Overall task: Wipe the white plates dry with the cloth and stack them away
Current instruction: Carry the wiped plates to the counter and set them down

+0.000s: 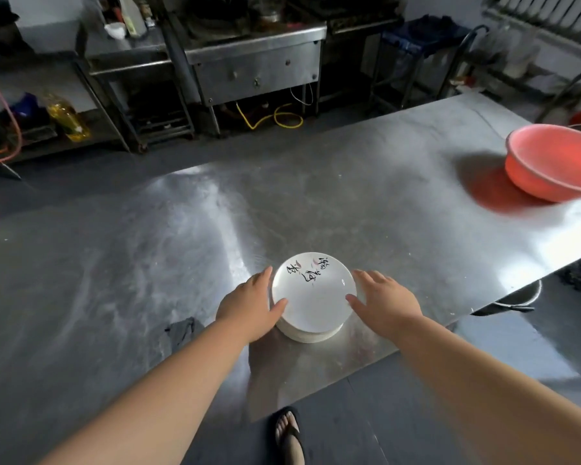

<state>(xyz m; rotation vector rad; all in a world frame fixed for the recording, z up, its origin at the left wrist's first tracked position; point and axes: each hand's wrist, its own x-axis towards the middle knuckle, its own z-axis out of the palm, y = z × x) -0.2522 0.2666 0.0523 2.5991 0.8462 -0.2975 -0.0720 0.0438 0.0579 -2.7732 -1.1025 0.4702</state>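
Stack of round white ceramic plates (311,310) standing on a brushed stainless-steel table (148,263), close to its near edge and about midway along it. The top plate lies face up and carries black brush-written characters with small pink marks on its far half; the rims of the plates beneath show at the stack's near side.

The left hand (249,307) lies against the stack at 9 o'clock, fingers fairly straight along the rim and thumb resting on the edge of the top plate. The right hand (384,302) lies at 3 o'clock, fingers spread and relaxed, thumb tip touching the rim. Neither hand is closed around the stack; both flank it with bare forearms reaching in from 6 o'clock.

A crumpled dark grey cloth (182,330) lies on the table at 8 o'clock, just beside the left forearm and apart from the plates. A coral-pink plastic basin (557,162) sits at 2 o'clock, well apart, near the table's right end.

At 6 o'clock, below the table edge, a foot in a black flip-flop sandal (287,434) stands on the grey floor. Beyond the table at 12 o'clock is a steel kitchen counter (255,62) with a coiled yellow hose (272,119) beneath it; a clear bottle of yellow oil (66,117) stands at 10 o'clock.
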